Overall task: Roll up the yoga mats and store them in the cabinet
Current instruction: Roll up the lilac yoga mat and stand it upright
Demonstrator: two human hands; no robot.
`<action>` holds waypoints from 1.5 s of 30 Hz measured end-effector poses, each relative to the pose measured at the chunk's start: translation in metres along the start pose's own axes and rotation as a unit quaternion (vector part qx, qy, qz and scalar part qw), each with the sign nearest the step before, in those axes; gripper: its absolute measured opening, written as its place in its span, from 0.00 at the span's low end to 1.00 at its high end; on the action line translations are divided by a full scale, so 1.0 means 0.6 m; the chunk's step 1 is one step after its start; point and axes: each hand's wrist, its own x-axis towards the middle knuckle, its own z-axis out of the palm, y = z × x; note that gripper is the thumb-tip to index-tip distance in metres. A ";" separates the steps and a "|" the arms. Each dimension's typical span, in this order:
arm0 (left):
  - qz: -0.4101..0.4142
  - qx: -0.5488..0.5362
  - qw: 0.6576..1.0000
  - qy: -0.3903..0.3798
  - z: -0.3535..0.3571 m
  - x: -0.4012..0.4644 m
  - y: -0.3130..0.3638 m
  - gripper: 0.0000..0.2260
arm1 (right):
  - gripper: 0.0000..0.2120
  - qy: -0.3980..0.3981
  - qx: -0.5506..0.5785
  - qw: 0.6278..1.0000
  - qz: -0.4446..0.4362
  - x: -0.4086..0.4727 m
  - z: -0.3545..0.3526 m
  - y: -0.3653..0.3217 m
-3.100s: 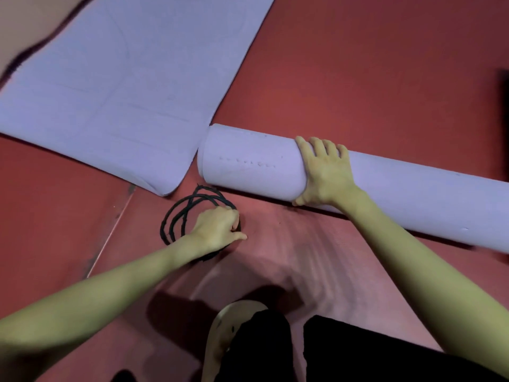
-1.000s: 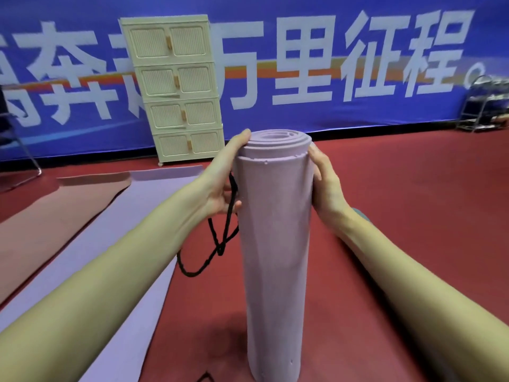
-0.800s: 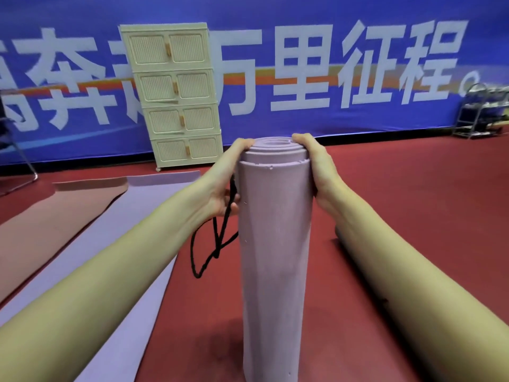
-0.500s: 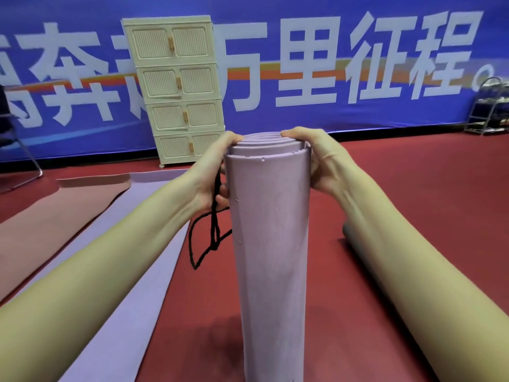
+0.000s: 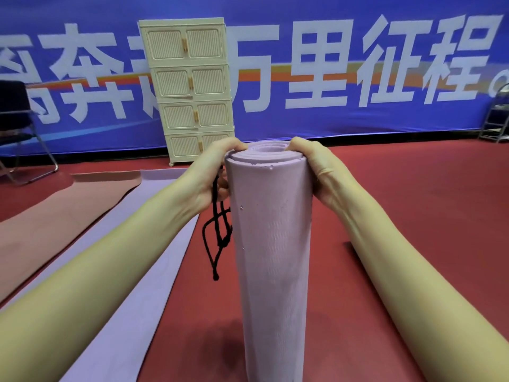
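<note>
Your rolled lilac mat (image 5: 272,244) stands upright on the red floor (image 5: 413,216), between your hands. Your left hand (image 5: 209,172) clasps its top edge and pinches a black cord (image 5: 217,238) dangling below; your right hand (image 5: 316,169) grips the opposite rim. Left of your left hand lie a flat lilac mat (image 5: 154,257) and a reddish mat (image 5: 55,221); beyond stands the cream cabinet (image 5: 190,89).

We reach both forearms forward, hands raised to the same height. Our left hand (image 5: 212,172) curls its fingers over the top rim of the rolled mat (image 5: 271,244); our right hand (image 5: 314,166) grips the opposite side likewise.
</note>
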 end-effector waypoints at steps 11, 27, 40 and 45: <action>0.186 0.207 0.960 0.020 0.038 0.008 0.044 0.14 | 0.26 0.011 -0.009 0.999 -0.042 -0.016 -0.030 0.007; 0.316 0.405 0.849 -0.128 -0.001 0.020 0.051 0.15 | 0.34 -0.030 -0.018 0.989 -0.144 -0.037 -0.025 -0.007; 0.405 0.395 0.824 0.017 -0.006 0.021 0.044 0.12 | 0.20 -0.010 -0.067 0.990 -0.127 -0.028 -0.025 -0.013; 0.389 0.323 0.858 0.085 -0.025 0.014 0.023 0.24 | 0.15 0.043 -0.058 0.993 -0.098 -0.024 -0.018 -0.011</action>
